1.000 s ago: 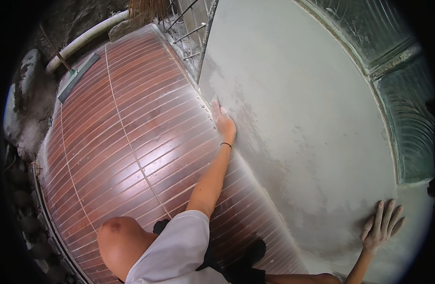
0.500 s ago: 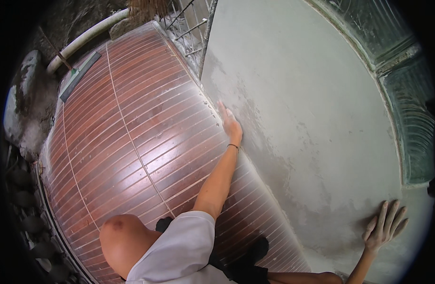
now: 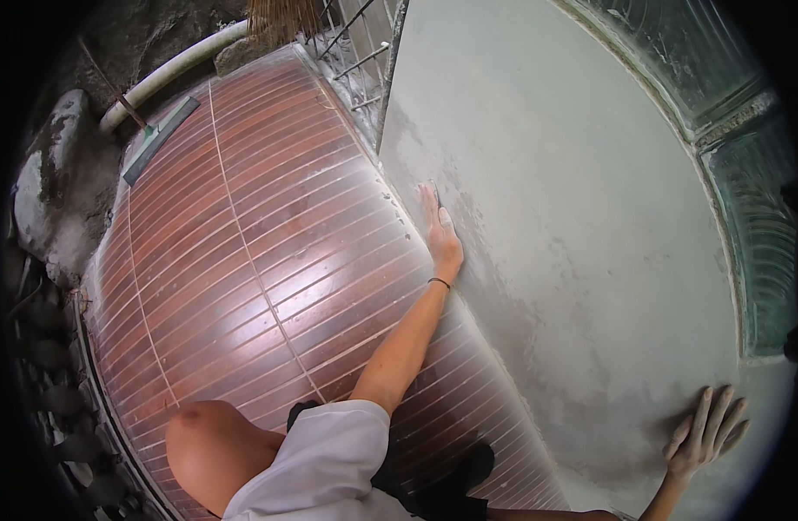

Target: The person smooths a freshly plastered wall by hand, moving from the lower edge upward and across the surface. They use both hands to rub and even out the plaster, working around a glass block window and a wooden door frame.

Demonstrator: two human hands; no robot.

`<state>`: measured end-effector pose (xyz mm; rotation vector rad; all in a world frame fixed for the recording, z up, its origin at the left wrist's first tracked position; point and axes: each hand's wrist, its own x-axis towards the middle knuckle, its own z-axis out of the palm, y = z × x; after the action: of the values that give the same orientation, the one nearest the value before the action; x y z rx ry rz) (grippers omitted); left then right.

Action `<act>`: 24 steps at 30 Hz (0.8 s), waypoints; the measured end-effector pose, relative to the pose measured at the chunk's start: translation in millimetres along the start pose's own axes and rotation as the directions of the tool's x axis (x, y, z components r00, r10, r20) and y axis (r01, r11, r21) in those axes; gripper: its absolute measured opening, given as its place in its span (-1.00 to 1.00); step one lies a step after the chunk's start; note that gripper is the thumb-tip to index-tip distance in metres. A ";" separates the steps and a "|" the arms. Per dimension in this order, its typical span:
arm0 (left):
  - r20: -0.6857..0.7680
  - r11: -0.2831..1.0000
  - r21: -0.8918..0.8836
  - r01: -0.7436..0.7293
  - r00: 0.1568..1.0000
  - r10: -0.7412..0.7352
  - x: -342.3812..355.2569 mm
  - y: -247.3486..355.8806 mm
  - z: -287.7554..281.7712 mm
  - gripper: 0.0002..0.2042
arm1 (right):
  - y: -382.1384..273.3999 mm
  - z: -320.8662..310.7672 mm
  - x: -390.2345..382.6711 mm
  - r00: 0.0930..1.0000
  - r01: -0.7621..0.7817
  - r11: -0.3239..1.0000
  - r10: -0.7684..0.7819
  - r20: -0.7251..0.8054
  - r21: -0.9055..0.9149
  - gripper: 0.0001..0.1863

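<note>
Both palms are pressing flat, fingers spread, against the grey wall (image 3: 572, 217): we are resting our left hand (image 3: 440, 233) low beside the red tiled floor (image 3: 242, 260), our right hand (image 3: 705, 430) farther along.

Pale grey wall (image 3: 572, 217), upright beside red-brown tiles (image 3: 260, 260).

Soft, even daylight, fairly bright; glossy sheen streaks the red tiled floor (image 3: 242, 252); the pale wall (image 3: 572, 217) looks flat, with faint shadow under the hands; strong fisheye bending toward a black rim; edges dim and slightly soft
</note>
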<state>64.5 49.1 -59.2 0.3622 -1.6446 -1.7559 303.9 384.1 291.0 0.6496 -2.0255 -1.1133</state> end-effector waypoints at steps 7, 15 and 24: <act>0.062 0.878 0.367 0.308 0.934 -0.353 -36.0 -35.9 -20.3 -0.47 | -5.3 -5.0 6.0 0.999 -0.003 0.999 0.002 0.037 0.042 -0.53; 0.006 0.990 0.035 -0.135 0.991 0.135 -22.3 51.7 24.8 -0.46 | -11.1 -4.2 1.7 0.995 0.059 0.996 -0.065 0.078 0.071 -0.53; -0.084 0.991 -0.064 0.118 0.989 -0.123 -17.0 20.7 11.4 -0.47 | -11.3 0.2 -0.2 0.996 0.053 0.998 -0.055 0.075 0.031 -0.50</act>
<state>75.6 69.7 -42.0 0.5136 -1.5336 -1.8461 304.8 378.6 281.1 0.6897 -2.1025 -1.1575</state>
